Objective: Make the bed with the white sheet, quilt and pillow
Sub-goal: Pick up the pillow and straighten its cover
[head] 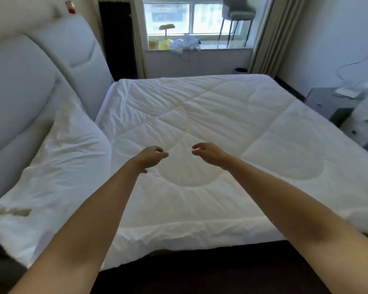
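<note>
A white stitched quilt [221, 128] lies spread flat over the bed, reaching the far and right edges. A strip of white sheet [106, 98] shows along the quilt's left edge near the headboard. A white pillow [57, 166] lies at the left, leaning against the padded headboard [26, 85]. Both my arms stretch out over the middle of the quilt. My left hand [151, 157] and my right hand [208, 152] hover close together just above it, fingers loosely curled and apart, holding nothing.
A grey bedside cabinet [327, 105] and a white drawer unit [363, 124] stand at the right. A window sill [200, 47] at the back carries a crumpled white cloth, yellow objects and a grey chair. The dark bed frame edge [200, 272] runs nearest me.
</note>
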Action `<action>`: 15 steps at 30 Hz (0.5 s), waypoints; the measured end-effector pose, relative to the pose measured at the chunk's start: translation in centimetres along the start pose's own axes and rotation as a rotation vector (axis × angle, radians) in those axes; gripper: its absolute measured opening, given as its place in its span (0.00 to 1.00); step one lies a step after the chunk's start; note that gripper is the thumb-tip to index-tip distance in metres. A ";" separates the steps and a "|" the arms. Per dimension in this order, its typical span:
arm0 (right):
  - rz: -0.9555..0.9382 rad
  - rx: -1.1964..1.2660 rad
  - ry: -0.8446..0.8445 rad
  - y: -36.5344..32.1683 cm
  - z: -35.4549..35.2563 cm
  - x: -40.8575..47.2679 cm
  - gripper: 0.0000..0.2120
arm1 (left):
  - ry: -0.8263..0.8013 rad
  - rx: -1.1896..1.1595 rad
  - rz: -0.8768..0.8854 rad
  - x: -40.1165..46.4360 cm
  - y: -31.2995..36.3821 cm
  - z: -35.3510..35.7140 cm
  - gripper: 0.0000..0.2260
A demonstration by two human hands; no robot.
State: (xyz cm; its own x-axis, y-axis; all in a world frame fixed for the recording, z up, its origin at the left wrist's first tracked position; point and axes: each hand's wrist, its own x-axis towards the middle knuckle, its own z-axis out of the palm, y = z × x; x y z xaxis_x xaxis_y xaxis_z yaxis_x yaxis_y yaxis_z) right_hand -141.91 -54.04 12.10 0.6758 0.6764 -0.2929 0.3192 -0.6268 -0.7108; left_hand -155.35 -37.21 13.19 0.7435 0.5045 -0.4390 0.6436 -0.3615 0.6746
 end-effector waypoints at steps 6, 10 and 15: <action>0.202 0.151 0.211 20.7 -15.7 -10.8 0.18 | -0.242 -0.009 0.156 -0.2 17.3 19.3 0.18; 0.404 0.303 0.300 32.2 -24.9 -18.2 0.19 | -0.315 0.050 0.294 -0.7 27.1 31.2 0.15; 0.526 0.423 0.505 43.1 -35.1 -24.6 0.19 | -0.376 0.215 0.458 -0.9 38.6 44.7 0.16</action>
State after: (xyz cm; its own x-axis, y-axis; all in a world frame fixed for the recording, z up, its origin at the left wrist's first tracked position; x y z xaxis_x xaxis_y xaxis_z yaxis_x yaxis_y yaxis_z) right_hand -121.41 -111.24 11.14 0.9149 0.0192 -0.4033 -0.3283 -0.5460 -0.7708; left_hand -123.03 -86.69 13.10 0.9401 -0.0349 -0.3390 0.2381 -0.6445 0.7266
